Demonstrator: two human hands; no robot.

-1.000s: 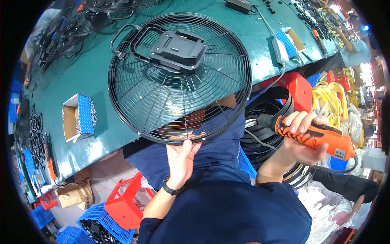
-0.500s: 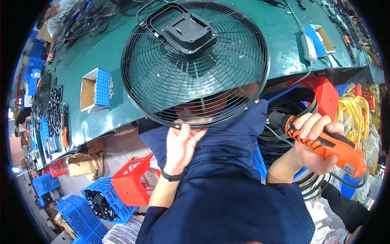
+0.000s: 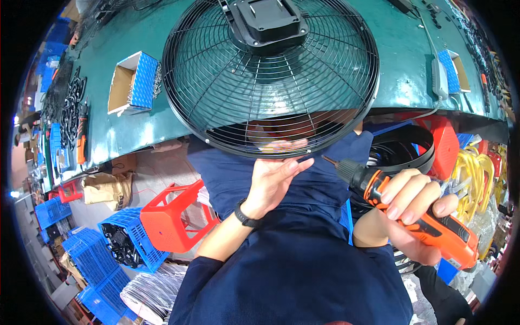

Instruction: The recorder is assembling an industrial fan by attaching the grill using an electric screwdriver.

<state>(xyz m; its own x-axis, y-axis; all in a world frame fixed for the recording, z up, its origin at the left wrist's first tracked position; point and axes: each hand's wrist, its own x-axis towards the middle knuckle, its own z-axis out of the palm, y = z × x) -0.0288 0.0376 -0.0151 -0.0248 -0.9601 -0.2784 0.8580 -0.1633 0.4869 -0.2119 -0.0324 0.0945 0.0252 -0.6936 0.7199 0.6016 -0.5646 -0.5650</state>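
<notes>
A round black wire fan guard (image 3: 277,75) lies across the near edge of the table, with a black square motor housing (image 3: 269,24) at its centre. My left hand (image 3: 268,181) has its fingers hooked under the near rim; they show through the wires, while the thumb lies just below the rim. Screw heads dot that rim. In my right hand (image 3: 409,203) is an orange and black power screwdriver (image 3: 457,246), its fingers wrapped round the body. The bit points left toward the near rim, slightly apart from it.
The green table (image 3: 143,127) holds a blue-patterned box (image 3: 142,81) with screws beside it, another screwdriver (image 3: 82,135) at left, and a white adapter (image 3: 439,78) at right. Below stand a red stool (image 3: 168,225), blue crates (image 3: 89,254), black hoops (image 3: 420,157) and yellow cords (image 3: 471,184).
The screwdriver has come left and its bit is nearer the rim. My left hand has shifted right along the rim. The guard appears slightly higher and further right in view.
</notes>
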